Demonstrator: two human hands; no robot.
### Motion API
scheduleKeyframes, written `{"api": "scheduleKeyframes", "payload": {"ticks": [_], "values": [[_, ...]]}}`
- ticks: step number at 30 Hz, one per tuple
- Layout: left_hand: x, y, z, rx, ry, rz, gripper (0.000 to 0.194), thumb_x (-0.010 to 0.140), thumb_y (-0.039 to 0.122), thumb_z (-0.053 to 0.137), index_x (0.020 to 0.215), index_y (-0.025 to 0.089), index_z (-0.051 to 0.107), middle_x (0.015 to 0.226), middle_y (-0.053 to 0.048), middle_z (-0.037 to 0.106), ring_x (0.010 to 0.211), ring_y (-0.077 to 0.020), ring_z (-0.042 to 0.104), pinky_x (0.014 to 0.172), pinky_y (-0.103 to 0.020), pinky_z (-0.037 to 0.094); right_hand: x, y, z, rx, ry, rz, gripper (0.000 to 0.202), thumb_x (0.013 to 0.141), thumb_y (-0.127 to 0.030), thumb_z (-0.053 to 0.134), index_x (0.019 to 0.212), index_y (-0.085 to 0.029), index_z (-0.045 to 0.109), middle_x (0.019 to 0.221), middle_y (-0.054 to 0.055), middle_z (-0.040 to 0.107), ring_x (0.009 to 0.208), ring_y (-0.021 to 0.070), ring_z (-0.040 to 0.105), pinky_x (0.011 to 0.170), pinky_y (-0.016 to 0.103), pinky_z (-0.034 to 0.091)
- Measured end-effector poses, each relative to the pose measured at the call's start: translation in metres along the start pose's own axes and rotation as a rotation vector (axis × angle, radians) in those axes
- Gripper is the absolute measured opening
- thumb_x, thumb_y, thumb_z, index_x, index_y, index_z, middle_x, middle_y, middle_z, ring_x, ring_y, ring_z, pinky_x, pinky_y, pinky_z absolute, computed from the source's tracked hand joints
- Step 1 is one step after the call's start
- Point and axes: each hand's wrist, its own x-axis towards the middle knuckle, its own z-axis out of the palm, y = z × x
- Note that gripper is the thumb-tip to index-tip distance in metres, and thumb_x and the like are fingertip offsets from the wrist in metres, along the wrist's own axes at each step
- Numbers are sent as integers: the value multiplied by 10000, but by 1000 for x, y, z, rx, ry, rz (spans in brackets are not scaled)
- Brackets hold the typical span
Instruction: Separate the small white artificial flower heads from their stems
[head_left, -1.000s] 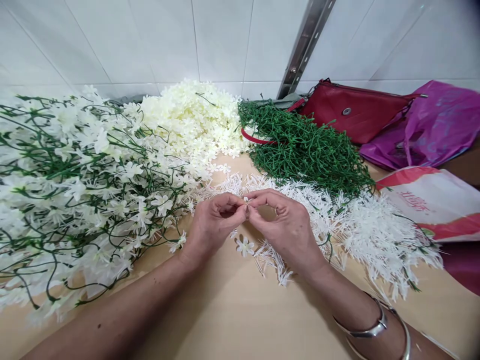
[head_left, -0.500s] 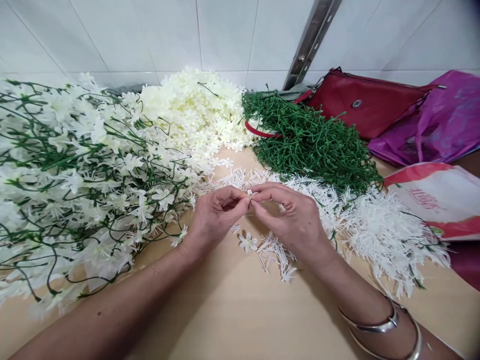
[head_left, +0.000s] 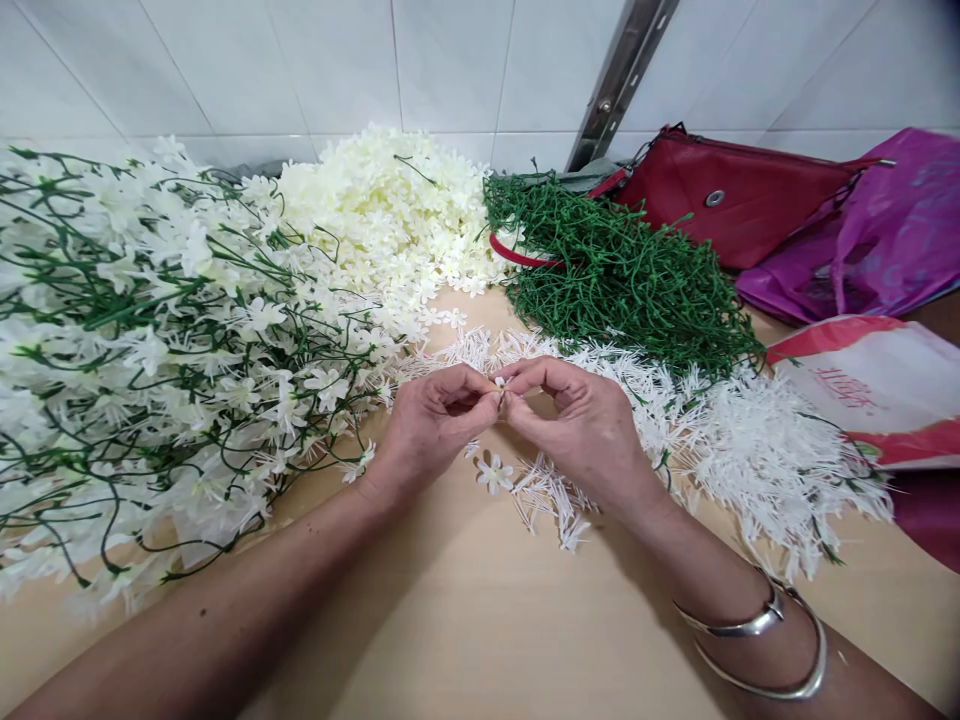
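My left hand (head_left: 429, 428) and my right hand (head_left: 581, 425) meet over the middle of the table, fingertips touching. Both are closed in a pinch on one small white flower piece (head_left: 500, 383), mostly covered by the fingers. Just below them lies a loose white artificial blossom (head_left: 495, 474), with several white stamen pieces (head_left: 551, 497) beside it, under my right hand. A strip of more white stamens (head_left: 772, 455) runs behind the hands and widens to the right.
Finished-looking white flowers on green stems (head_left: 172, 350) heap up at the left. Cream blossoms (head_left: 397, 220) are piled at the back, beside bare green stems (head_left: 630, 285). A red bag (head_left: 735, 195), a purple plastic bag (head_left: 892, 225) and a white-and-red packet (head_left: 862, 385) stand at the right.
Both hands stay pinched together at nearly the same spot, with the right fingers slightly shifted on the small white piece. The view has tilted a little; the piles look unchanged.
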Motion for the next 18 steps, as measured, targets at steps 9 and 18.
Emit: {"api": "scheduleKeyframes", "payload": {"ticks": [9,18], "values": [[0,2,-1,-60,-7,-39,153,841,286,688,792,146,726,729,-26,717,666,-122,604,643,-226,454,4,4,-8,-96,-39,-122,87,812,-174,685,810,-250,727,1000,27,798,937,207,753,897,392,583],[-2,2,1,-13,-17,-16,109,851,249,674,821,149,704,723,-13,677,667,-114,579,646,-222,446,3,0,-3,-48,1,-60,89,800,-141,666,761,-220,659,931,37,766,872,194,726,835,357,567]]}}
